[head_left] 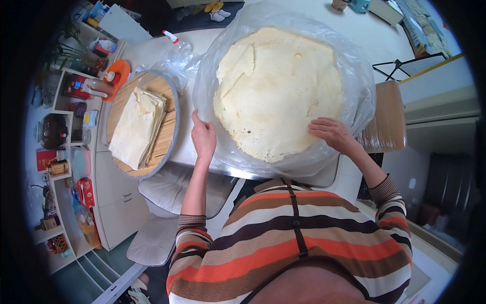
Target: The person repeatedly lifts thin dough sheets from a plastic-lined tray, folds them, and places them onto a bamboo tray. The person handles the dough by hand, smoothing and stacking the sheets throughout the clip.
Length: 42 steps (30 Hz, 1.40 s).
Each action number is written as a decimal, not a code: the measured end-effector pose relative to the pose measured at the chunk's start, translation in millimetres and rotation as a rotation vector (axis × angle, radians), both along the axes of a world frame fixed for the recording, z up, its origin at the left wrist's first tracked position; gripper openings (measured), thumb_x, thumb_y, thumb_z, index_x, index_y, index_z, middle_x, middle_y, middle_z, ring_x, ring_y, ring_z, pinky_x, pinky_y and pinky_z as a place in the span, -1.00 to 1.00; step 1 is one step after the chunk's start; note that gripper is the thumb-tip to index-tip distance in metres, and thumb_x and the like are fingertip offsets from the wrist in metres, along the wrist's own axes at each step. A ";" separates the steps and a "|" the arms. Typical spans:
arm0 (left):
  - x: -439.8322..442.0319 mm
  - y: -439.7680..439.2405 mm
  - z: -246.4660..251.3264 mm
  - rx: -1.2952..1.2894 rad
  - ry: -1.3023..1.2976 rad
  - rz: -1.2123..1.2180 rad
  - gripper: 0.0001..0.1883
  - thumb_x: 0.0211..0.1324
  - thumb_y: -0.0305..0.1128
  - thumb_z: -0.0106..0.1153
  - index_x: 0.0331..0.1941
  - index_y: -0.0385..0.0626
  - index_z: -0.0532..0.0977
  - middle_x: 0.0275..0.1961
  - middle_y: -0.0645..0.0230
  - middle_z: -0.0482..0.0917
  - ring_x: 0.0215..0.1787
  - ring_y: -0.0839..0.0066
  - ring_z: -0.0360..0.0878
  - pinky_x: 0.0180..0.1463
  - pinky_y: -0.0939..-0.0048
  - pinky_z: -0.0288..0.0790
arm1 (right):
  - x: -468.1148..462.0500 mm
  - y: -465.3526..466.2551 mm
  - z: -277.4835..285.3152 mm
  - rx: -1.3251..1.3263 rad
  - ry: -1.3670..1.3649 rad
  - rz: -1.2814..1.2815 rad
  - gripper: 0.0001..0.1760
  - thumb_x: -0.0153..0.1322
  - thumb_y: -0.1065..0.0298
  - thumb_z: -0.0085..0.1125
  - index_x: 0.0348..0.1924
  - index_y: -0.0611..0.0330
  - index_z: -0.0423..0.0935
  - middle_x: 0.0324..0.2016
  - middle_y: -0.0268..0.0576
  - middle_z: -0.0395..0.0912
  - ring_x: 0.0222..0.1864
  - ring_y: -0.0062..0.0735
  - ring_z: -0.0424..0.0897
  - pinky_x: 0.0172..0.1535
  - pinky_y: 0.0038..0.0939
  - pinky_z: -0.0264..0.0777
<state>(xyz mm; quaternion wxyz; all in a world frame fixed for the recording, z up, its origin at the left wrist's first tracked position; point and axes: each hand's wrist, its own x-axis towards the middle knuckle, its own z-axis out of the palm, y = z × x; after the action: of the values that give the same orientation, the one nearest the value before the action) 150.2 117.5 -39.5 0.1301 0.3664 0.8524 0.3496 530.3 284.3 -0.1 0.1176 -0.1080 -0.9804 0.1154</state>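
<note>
A large round stack of thin pale flatbread sheets [281, 95] lies on a clear plastic bag [357, 76] spread over the white table. The top sheet has a fold at its upper left and a few small holes. My right hand [330, 133] rests flat, fingers extended, on the lower right rim of the sheet. My left hand [204, 135] is at the left edge of the plastic, fingers curled and index finger pointing up; whether it pinches the plastic cannot be told. Left of it, folded flatbread sheets [133, 129] lie in a pile on a round slatted wooden board [167, 133].
A spray bottle [180, 43] stands behind the board amid crumpled plastic. Grey cushioned chairs [163, 190] are tucked at the table's front left. A plastic-wrapped brown package [387, 117] sits to the right. Shelves with jars and boxes [70, 163] line the left side.
</note>
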 end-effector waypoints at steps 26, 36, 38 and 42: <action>-76.7 95.3 -14.6 -0.035 0.558 -0.977 -0.53 0.45 -0.08 -0.01 0.34 0.08 0.45 0.48 0.30 0.37 0.60 0.20 0.11 0.64 -0.01 -0.06 | 1.7 -4.5 3.7 -0.210 0.042 -0.098 -0.76 0.33 0.55 0.19 -0.16 0.16 0.69 -0.12 -0.20 0.72 0.01 -0.18 0.65 0.18 -0.20 0.49; -8.5 6.5 -30.4 0.163 -0.852 -0.432 -0.55 0.49 -0.17 0.00 0.27 -0.22 0.50 0.27 0.21 0.60 0.39 0.50 0.44 0.44 0.38 0.25 | -104.1 140.2 54.7 -0.372 0.011 -0.270 -0.64 0.41 0.15 0.32 -0.16 0.30 0.55 -0.33 0.16 0.60 -0.21 0.19 0.59 -0.14 -0.07 0.44; -0.5 14.8 -41.1 0.251 -0.803 -0.307 -0.67 0.38 -0.38 0.13 0.14 -0.25 0.54 0.08 0.28 0.68 0.12 0.59 0.57 0.21 0.51 0.39 | -155.9 176.5 39.9 -0.266 -0.002 -0.265 -0.64 0.39 0.15 0.32 -0.14 0.28 0.55 -0.24 0.13 0.64 -0.13 0.18 0.59 -0.06 -0.04 0.45; 1.7 43.2 -64.1 0.331 -0.766 0.021 -0.86 0.18 -0.62 0.28 -0.18 -0.25 0.57 -0.30 0.48 0.69 -0.33 0.75 0.54 -0.24 0.62 0.39 | -236.2 232.1 -3.9 -0.183 -0.126 -0.255 -0.63 0.36 0.18 0.35 -0.10 0.25 0.58 -0.14 0.05 0.66 0.00 0.08 0.60 0.05 -0.07 0.46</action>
<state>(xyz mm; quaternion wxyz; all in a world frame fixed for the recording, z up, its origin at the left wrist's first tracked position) 151.8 160.7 -103.6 0.3734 0.2169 0.6786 0.5941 294.1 516.4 -4.0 0.0591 -0.2486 -0.9496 0.1815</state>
